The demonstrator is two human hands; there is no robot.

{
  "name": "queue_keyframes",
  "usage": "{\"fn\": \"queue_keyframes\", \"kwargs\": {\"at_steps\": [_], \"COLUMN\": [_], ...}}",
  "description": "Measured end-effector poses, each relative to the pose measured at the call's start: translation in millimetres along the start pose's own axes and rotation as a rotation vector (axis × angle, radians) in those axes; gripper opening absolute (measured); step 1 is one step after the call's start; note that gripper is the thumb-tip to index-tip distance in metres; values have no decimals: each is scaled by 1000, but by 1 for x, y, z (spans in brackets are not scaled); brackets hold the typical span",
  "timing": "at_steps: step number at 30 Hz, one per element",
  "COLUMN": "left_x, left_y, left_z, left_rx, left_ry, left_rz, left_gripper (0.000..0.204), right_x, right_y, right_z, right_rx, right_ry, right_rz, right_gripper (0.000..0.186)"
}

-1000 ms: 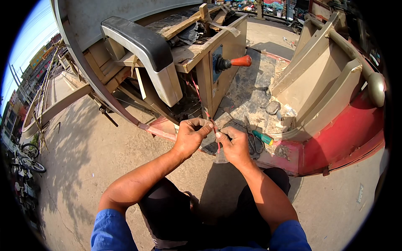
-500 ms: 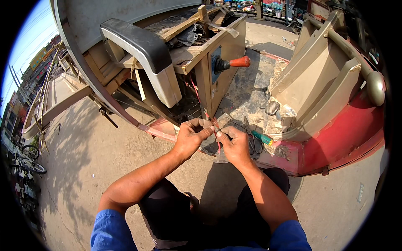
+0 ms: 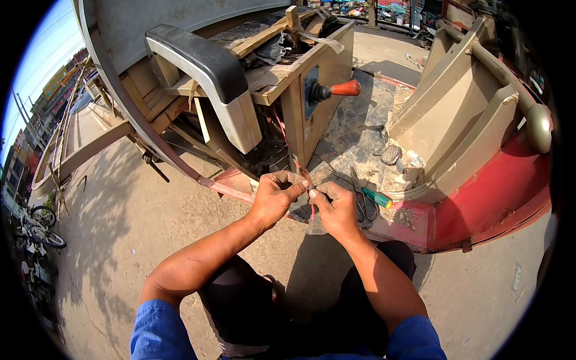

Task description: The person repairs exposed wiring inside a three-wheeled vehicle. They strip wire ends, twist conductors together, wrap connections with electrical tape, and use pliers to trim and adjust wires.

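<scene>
Just ahead of the hands, below the cabinet (image 3: pixel 327 108), the left hand (image 3: pixel 276 193) pinched the red wire (image 3: pixel 296 162), which ran up beyond its fingertips and hung below, between the hands. The right hand (image 3: pixel 337 207), near the left fingertips, pinched it too. The wire could slip if either pinch loosened, or fray if tugged against the cabinet. Right of the right hand, the scissors (image 3: pixel 358 191) and green-handled tool (image 3: pixel 377 197) could be knocked by a sideways swing. Against half a second earlier, both hands had barely shifted; any change in grip was too small to tell.
</scene>
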State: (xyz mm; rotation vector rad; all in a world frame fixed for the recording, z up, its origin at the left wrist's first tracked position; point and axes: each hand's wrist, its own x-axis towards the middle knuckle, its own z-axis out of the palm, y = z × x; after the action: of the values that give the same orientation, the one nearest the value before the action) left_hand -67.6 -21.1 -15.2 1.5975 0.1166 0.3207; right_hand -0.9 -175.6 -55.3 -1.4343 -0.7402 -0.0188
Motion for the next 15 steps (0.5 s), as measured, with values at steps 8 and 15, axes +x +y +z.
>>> {"fn": "queue_keyframes", "kwargs": {"at_steps": [8, 15], "left_x": [-3, 0], "left_y": [3, -5], "left_z": [4, 3], "left_rx": [-37, 32], "left_ry": [-68, -88], "left_rz": [15, 113], "left_gripper": [9, 7], "right_x": [-1, -1], "right_y": [1, -1], "right_z": [-1, -4], "right_rx": [21, 134], "right_ry": [-13, -104], "right_rz": [56, 119], "right_gripper": [14, 12]}}
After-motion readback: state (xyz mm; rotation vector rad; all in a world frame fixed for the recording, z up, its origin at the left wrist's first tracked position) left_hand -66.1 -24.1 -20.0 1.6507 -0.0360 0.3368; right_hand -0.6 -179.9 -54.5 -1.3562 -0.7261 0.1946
